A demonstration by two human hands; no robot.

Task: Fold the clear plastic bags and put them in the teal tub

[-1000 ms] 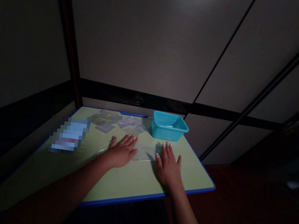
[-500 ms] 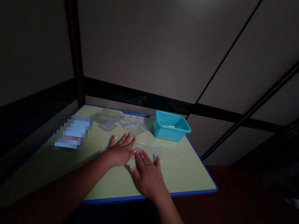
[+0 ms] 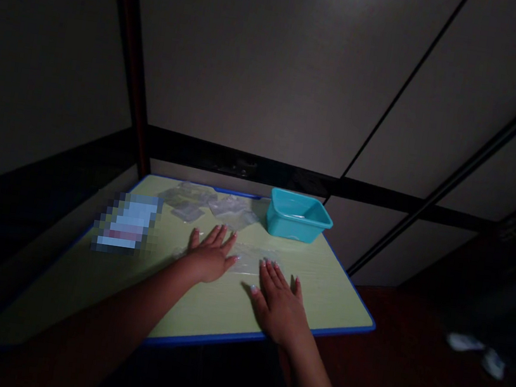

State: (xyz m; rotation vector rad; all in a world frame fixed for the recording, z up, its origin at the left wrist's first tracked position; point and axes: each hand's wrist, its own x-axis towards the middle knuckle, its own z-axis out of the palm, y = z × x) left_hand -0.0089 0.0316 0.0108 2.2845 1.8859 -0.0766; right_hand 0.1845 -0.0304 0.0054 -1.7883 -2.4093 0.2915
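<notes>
A dim room with grey wall panels is seen behind a pale green bench (image 3: pixel 202 314) edged in blue. A thin, clear, glossy plastic bag (image 3: pixel 249 259) is laid flat near the bench's middle. It is pressed at its left end by the left hand (image 3: pixel 208 257), flat with fingers spread, and touched at its near right edge by the flat, unclenched right hand (image 3: pixel 281 302). One teal rectangular plastic tub (image 3: pixel 300 215) is set by the far right edge. Several more clear bags (image 3: pixel 211 203), uncountable, are scattered at the far edge. Bare surface is left toward the near left.

No text, label or number can be read anywhere.
</notes>
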